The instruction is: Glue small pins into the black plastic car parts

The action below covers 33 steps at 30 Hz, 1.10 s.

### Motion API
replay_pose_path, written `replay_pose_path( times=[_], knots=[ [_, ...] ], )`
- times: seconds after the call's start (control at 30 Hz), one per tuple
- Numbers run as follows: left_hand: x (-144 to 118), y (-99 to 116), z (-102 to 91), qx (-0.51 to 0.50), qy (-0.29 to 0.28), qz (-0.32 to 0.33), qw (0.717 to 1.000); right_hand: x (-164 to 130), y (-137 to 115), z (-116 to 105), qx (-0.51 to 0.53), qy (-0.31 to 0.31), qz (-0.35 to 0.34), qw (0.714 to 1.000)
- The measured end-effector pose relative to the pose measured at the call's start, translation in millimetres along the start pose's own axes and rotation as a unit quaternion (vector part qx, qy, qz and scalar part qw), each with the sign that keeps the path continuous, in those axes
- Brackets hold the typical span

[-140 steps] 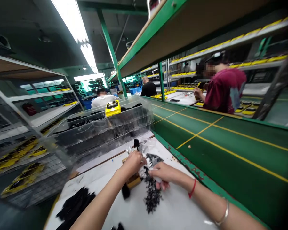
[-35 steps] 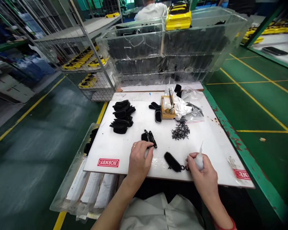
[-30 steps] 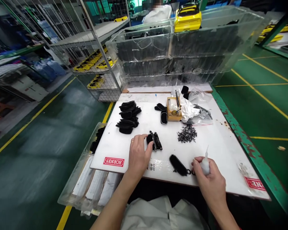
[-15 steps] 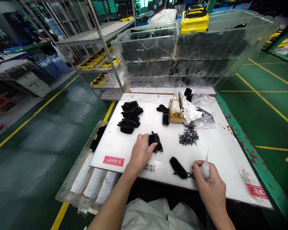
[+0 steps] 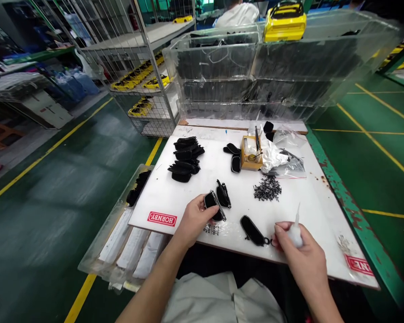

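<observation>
Between the thumb and fingers of my left hand [image 5: 195, 218] is a flat black plastic part [image 5: 214, 206] with a rounded outline, tilted above the white board. Just beyond it lies another black part [image 5: 223, 194]. My right hand [image 5: 301, 244] is closed around a small translucent dropper bottle [image 5: 295, 233], its thin nozzle pointing up. To the left of that hand, a single elongated black piece [image 5: 252, 230] rests on the board, with a small ring shape [image 5: 266, 241] at its lower end. A heap of tiny black pins [image 5: 267, 188] lies farther back.
Stacked black parts [image 5: 186, 159] sit at the board's left. A small yellow-brown box [image 5: 251, 162] with tools stands by a plastic bag [image 5: 294, 154]. Large clear bins [image 5: 218, 67] rise behind, with a yellow toy car body [image 5: 285, 24] on top. A wire rack [image 5: 151, 67] stands left.
My left hand has drawn one black part away from the one behind it, towards me. My right hand still holds the bottle. The view has shifted slightly.
</observation>
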State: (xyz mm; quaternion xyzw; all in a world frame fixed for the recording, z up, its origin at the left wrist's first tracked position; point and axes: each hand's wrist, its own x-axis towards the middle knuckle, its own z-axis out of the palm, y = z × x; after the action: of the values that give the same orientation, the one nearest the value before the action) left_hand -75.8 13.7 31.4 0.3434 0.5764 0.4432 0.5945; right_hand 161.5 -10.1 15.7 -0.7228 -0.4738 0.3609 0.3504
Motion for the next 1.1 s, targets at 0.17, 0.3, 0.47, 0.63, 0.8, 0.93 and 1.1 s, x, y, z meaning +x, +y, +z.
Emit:
replay_pose_path(
  times=[0.17, 0.3, 0.47, 0.63, 0.8, 0.93, 1.1],
  knots=[
    [-15, -1, 27.6, -0.070, -0.032, -0.015, 0.997, -12, -28, 2, 0.099, -0.107, -0.011, 0.989],
    [-20, 0, 42.8, -0.049, -0.060, -0.006, 0.997, -17, -35, 10, 0.085, -0.149, -0.028, 0.985],
    [-22, -2, 50.9, -0.038, -0.076, -0.002, 0.996, -17, -32, 13, 0.057, -0.157, -0.027, 0.986],
    [-22, -7, 53.8, -0.020, -0.091, -0.006, 0.996, -18, -33, 9, 0.012, -0.133, -0.045, 0.990],
    [-21, -11, 56.3, -0.033, -0.091, -0.026, 0.995, -17, -36, 7, -0.032, -0.114, -0.087, 0.989],
    [-20, -11, 57.8, -0.028, -0.088, -0.019, 0.996, -15, -36, 7, -0.034, -0.114, -0.094, 0.988],
    [-20, -10, 60.5, -0.010, -0.068, -0.012, 0.998, -13, -35, 8, -0.033, -0.115, -0.087, 0.989]
  ],
)
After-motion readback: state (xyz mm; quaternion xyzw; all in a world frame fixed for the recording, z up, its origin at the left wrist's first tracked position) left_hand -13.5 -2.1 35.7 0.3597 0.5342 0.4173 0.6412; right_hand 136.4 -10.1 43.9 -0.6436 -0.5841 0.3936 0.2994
